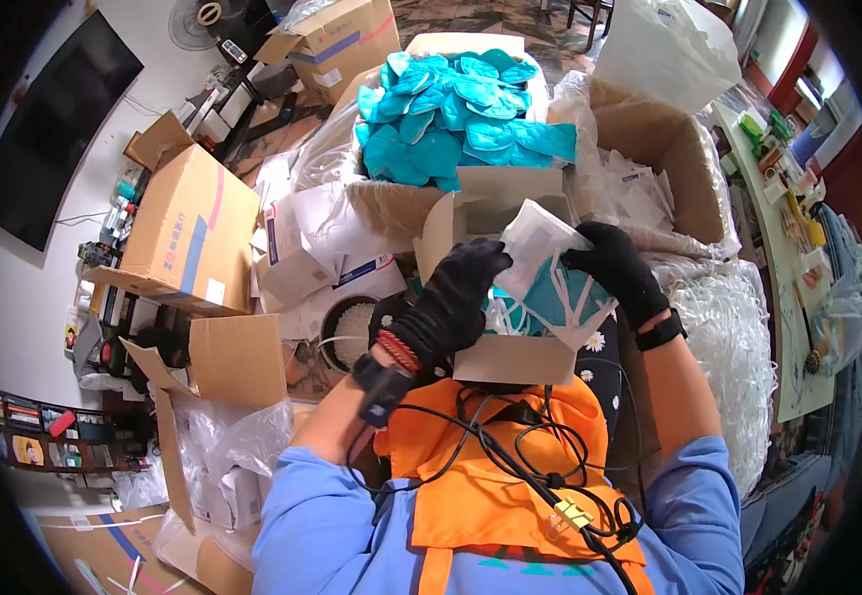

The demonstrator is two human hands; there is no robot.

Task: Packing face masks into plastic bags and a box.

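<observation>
A flat white packet [535, 246] stands tilted between my hands, above a small open carton [513, 359] at my lap. My left hand [463, 288], in a black glove, is closed with its fingertips at the packet's left edge. My right hand [617, 270], also black-gloved, pinches the packet's right upper edge. Below the packet, teal fabric pieces with white straps [575, 315] lie in the carton, some straps hanging over its right side. They look like face masks. The hands and the packet hide part of the carton's inside.
Ahead, a large lined box holds a heap of teal folded pieces [451, 109]. Right of it stands a carton of white packets [639, 188], with a bag of white strands [719, 367] nearer. To my left are a round container [352, 327] and open cartons [188, 233]. Black cables [510, 446] cross my orange apron.
</observation>
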